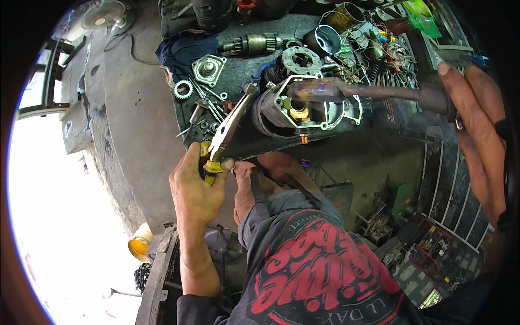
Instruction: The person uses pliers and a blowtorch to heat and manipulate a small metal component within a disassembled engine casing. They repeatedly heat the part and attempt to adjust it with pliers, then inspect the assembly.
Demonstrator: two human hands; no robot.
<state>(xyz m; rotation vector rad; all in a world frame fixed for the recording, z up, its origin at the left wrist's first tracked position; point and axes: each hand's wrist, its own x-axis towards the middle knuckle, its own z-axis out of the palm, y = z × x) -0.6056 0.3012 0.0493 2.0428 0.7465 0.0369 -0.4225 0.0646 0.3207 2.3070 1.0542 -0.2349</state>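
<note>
My left hand (199, 187) grips pliers (230, 127) by their yellow handles, with the jaws pointing up beside the metal housing. My right hand (479, 130), at the right rim, is wrapped around the handle end of a large soldering iron (379, 91). The iron's heat-stained, blocky tip lies over the open face of a starter motor housing (279, 103); whether it touches cannot be seen. Beneath the tip, a brass-coloured fitting (299, 115) shows inside the housing, and a copper stud (304, 138) sticks out at its near edge.
On the dark workbench (238, 73) lie an armature (252, 43), a round plate with holes (301, 60), a triangular end cover (208, 69), a small gear (183, 90) and several bolts. Tangled wires (379, 59) heap at the back right. A yellow bucket (141, 242) lies tipped at lower left.
</note>
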